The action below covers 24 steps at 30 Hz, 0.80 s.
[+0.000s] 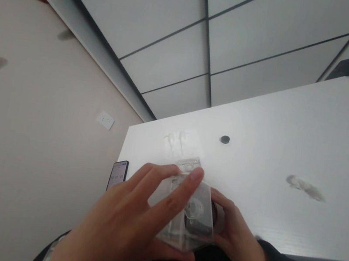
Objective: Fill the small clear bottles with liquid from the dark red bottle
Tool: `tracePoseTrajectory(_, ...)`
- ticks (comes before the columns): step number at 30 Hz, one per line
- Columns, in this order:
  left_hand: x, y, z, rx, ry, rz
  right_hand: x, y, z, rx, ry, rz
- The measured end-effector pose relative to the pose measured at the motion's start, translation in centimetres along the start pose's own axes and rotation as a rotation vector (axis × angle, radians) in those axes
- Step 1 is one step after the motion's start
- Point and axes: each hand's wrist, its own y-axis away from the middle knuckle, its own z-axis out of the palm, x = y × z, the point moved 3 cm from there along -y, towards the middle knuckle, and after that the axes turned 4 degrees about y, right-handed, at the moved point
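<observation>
A clear plastic box is held close to my body, above the near edge of the white table. My left hand grips it from the left, with the fingers over its top and the thumb below. My right hand holds the box's right side, fingers curled at its edge. A dark object shows through the clear wall; whether it lies inside or behind cannot be told. Just past the fingers is a clear plastic piece with small details, partly hidden by my left hand.
Two small translucent pieces lie farther back on the white table. A dark round disc sits near the back, crumpled clear plastic to the right. At the left edge is a phone, by the wall with a socket.
</observation>
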Motion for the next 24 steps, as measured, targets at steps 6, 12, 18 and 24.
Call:
tracePoseTrajectory(6, 0.6, -1.1, -0.3, -0.015, -0.05, 0.041, 0.4, 0.3, 0.0, 0.006, -0.007, 0.007)
tracePoseTrajectory(12, 0.9, -1.5, -0.5, -0.039, -0.074, 0.052, 1.0, 0.6, 0.1, -0.003, -0.024, 0.03)
tracePoseTrajectory(18, 1.3, -2.0, -0.4, -0.054, -0.056, 0.068, 1.4, 0.9, 0.2, -0.027, -0.052, 0.085)
tracePoseTrajectory(24, 1.4, -2.5, -0.6, -0.053, -0.048, 0.066, 1.3, 0.9, 0.3, -0.012, -0.083, 0.126)
